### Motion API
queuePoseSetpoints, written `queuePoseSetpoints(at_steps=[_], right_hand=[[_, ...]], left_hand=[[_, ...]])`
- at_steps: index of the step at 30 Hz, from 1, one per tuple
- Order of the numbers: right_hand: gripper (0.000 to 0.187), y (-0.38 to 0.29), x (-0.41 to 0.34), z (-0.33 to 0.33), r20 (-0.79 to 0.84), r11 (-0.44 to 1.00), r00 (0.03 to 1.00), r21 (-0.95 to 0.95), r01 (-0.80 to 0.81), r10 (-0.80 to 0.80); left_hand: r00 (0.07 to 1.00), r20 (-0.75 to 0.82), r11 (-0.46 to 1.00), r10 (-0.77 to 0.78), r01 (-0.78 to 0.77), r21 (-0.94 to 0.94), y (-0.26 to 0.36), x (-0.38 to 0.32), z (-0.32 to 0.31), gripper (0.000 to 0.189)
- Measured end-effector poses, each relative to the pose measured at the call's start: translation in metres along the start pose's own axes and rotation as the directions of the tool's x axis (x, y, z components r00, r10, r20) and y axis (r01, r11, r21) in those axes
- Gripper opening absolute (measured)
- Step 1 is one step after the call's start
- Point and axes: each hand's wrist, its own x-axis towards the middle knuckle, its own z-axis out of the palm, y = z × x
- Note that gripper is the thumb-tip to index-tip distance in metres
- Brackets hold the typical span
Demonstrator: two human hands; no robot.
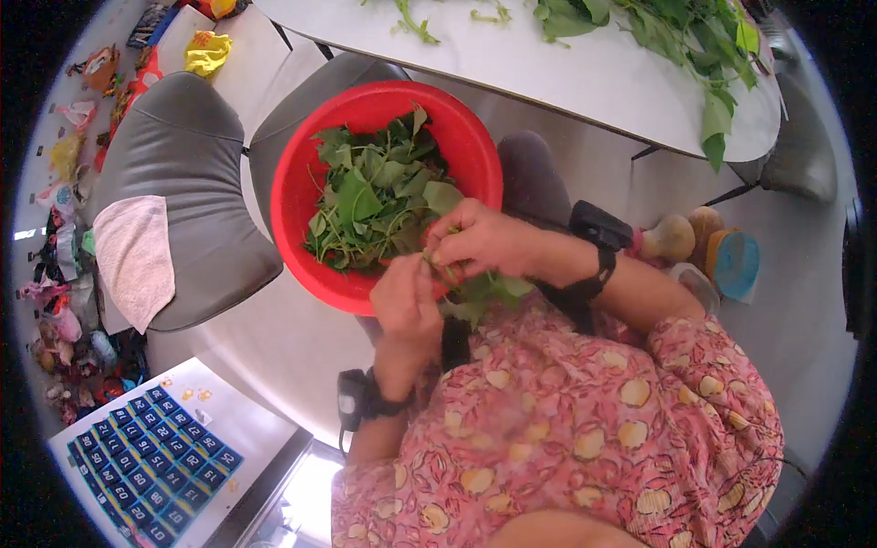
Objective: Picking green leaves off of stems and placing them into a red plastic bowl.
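Observation:
My left hand [408,298] and my right hand [483,240] meet over the near right rim of a red plastic basin [387,92]. Both pinch a green leafy stem [490,291] between fingertips; its leaves hang below my right hand, towards my lap, and look blurred. Inside the basin lies a heap of green leaves and stems [373,192]. More leafy greens [675,34] are piled on the white table [548,75] ahead, some drooping over its edge. Where exactly each hand grips the stem is partly hidden by the fingers.
Grey padded chairs stand left of the basin, one bearing a pink cloth [137,257]. A cabinet with a numbered pocket chart [151,459] is at lower left. Many plastic bags line the far left. Gourds [668,236] and a blue-lidded container [736,264] sit on the floor at right.

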Motion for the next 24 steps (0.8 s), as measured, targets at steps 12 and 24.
queuePoseSetpoints(at_steps=[12, 24], right_hand=[[0.018, 0.011, -0.009, -0.006, 0.167, 0.959, 0.985, -0.282, 0.0, 0.049], [0.014, 0.002, -0.01, -0.027, -0.041, 0.997, 0.999, -0.076, -0.021, 0.018]], left_hand=[[0.724, -0.024, 0.579, -0.689, 0.531, -0.619, 0.004, 0.011, -0.01, 0.016], [0.79, -0.188, 0.767, -0.584, 0.461, -0.447, -0.031, 0.013, -0.021, 0.017]])
